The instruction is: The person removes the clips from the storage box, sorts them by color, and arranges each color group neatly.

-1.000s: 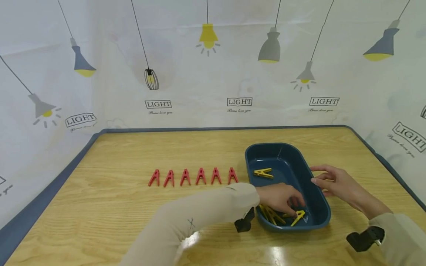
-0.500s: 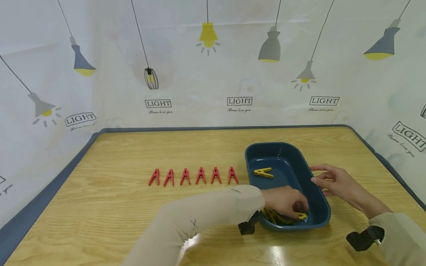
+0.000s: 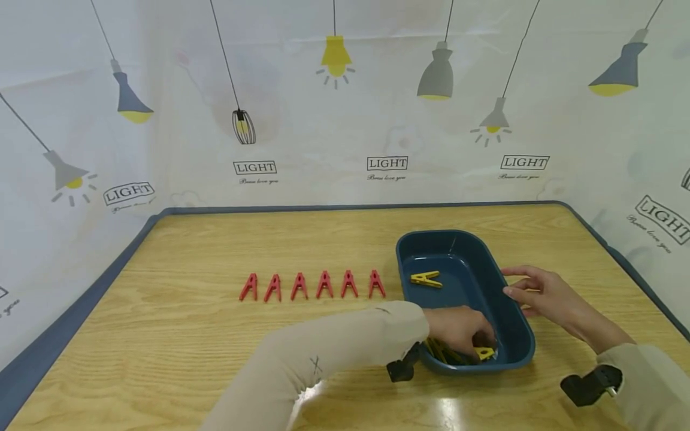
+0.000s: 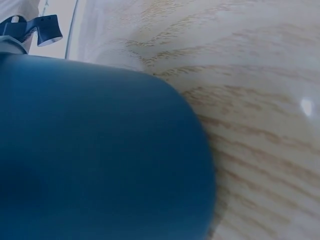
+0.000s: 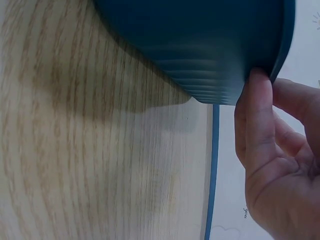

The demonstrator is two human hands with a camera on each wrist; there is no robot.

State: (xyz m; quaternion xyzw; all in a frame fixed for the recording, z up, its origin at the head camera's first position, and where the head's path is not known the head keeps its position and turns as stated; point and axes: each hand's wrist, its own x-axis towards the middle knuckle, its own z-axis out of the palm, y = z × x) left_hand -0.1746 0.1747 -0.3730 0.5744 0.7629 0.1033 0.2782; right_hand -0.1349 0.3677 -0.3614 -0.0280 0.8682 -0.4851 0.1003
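Yellow plastic clothespin point(image 3: 483, 353) is pinched by the left hand point(image 3: 458, 333) inside the dark blue plastic tray point(image 3: 518, 326), whose rim is touched by the right hand's point(image 3: 544, 293) relaxed fingers point(image 5: 260, 120).

My left wrist view: dark blue tray wall point(image 4: 95, 155) fills most of frame, very close, blurred. Wood-grain tabletop point(image 4: 260, 100) beside it. Small blue-black clip-shaped object point(image 4: 37, 29) top left corner.
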